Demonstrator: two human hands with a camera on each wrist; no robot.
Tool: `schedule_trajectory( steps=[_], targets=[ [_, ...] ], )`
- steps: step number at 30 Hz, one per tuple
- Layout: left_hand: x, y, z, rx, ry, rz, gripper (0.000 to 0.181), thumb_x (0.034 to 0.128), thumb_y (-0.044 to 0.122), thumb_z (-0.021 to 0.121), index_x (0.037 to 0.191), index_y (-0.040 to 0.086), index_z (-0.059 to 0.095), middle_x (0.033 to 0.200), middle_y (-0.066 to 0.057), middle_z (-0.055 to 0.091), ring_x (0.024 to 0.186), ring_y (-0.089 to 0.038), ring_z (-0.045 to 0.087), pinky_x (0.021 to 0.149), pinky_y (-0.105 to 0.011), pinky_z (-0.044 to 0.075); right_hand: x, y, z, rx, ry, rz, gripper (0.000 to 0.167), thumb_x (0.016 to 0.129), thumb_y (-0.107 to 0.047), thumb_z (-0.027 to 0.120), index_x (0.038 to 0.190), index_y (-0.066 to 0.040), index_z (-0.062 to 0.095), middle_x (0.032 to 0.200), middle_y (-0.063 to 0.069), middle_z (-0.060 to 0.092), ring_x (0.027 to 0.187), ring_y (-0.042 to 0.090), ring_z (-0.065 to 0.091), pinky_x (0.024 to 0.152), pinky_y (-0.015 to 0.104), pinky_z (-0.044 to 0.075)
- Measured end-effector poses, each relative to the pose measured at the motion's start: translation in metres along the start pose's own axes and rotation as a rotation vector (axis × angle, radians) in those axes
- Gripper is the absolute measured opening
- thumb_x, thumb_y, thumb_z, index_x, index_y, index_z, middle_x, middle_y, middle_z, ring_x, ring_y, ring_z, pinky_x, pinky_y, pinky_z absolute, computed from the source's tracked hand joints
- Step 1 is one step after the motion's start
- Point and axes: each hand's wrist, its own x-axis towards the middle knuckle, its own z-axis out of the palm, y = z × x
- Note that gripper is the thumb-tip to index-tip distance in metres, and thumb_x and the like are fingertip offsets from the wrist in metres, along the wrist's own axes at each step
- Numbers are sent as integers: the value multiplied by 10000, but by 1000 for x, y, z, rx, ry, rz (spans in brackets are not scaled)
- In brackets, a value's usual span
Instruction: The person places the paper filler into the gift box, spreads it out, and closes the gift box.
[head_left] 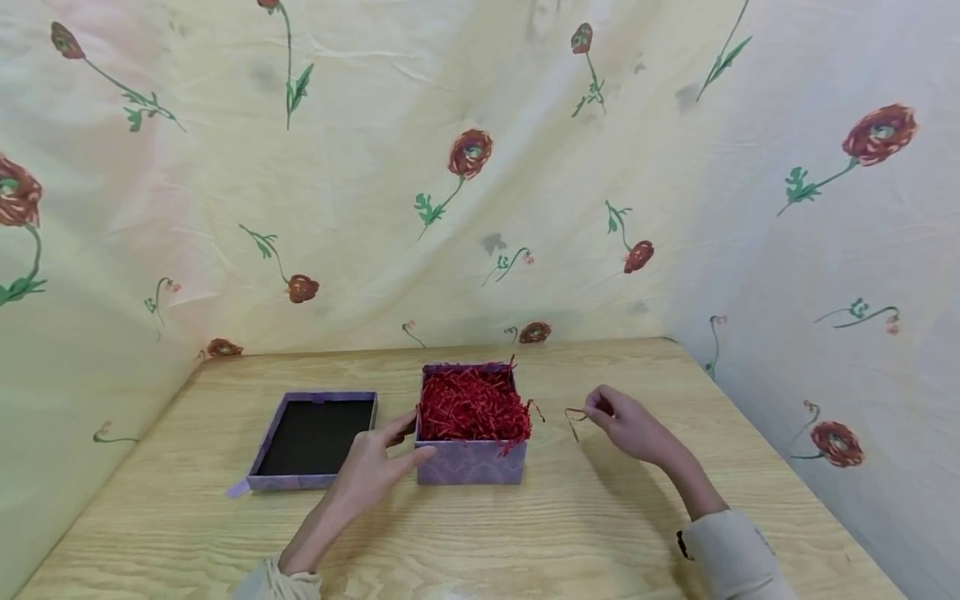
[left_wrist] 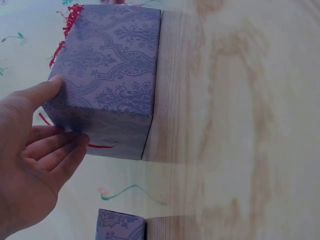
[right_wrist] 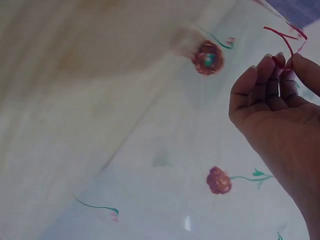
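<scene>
Thin red strand (right_wrist: pixel 283 35) pinched between the thumb and fingertips of the right hand (head_left: pixel 628 427); its free length projects beyond the tips on the side towards the box (head_left: pixel 470 464), a stretch of bare table (head_left: pixel 480 546) lying between. The fingers of this hand are bent, drawn in to meet the thumb. The left hand (head_left: pixel 367 468) grips the box at its near left corner: thumb laid on the front face, the other fingers against the left wall. In the left wrist view, red paper shows on both sides of these fingertips; whether it is one piece or two I cannot tell.

By count, I find two hands, each emerging from a pale sleeve (head_left: pixel 731 554); one box, upright, lilac with a damask-like pattern; and one lid (head_left: pixel 317 437), lying to the left of the box with its black interior upwards and one lilac tab (head_left: pixel 237 488) at its near left corner. Red shredded paper (head_left: pixel 472 404) fills the box to the brim and spills over the right edge; its strands are too tangled to number. One flowered cloth backdrop (head_left: pixel 360 167) rises behind.
</scene>
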Motion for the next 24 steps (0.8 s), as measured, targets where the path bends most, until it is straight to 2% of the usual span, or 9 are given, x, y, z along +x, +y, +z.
schedule_trajectory(
  steps=[5, 9, 16, 24],
  targets=[
    [0, 2, 0, -8, -7, -19, 633, 933, 284, 800, 1456, 1, 583, 1315, -207, 669, 1193, -414, 648, 947, -517, 552, 7, -21, -10, 25, 37, -57, 97, 1092, -56, 519, 1044, 18, 560, 885, 89, 521, 742, 168, 467, 618, 288, 399],
    [-1, 3, -1, -8, -14, -39, 639, 933, 297, 799, 1462, 16, 581, 1320, -200, 668, 1190, -434, 644, 936, -513, 559, 12, -41, -8, 50, 48, -92, 102, 1093, -56, 514, 1040, 17, 561, 896, 84, 516, 774, 193, 476, 652, 304, 407],
    [-1, 3, -1, -2, -10, -18, 635, 936, 298, 796, 1459, 7, 582, 1307, -209, 673, 1181, -434, 649, 939, -518, 556, 28, -71, 15, 97, -2, -126, 120, 1097, -89, 522, 1054, 11, 573, 894, 95, 531, 765, 199, 479, 652, 307, 421],
    [0, 2, -1, 17, -3, -2, 629, 931, 288, 802, 1453, 7, 589, 1297, -197, 681, 1176, -406, 659, 942, -514, 555, 58, -102, 40, 108, -57, -163, 156, 1100, -105, 522, 1061, 32, 583, 882, 136, 553, 689, 179, 461, 610, 301, 412]
  ],
)
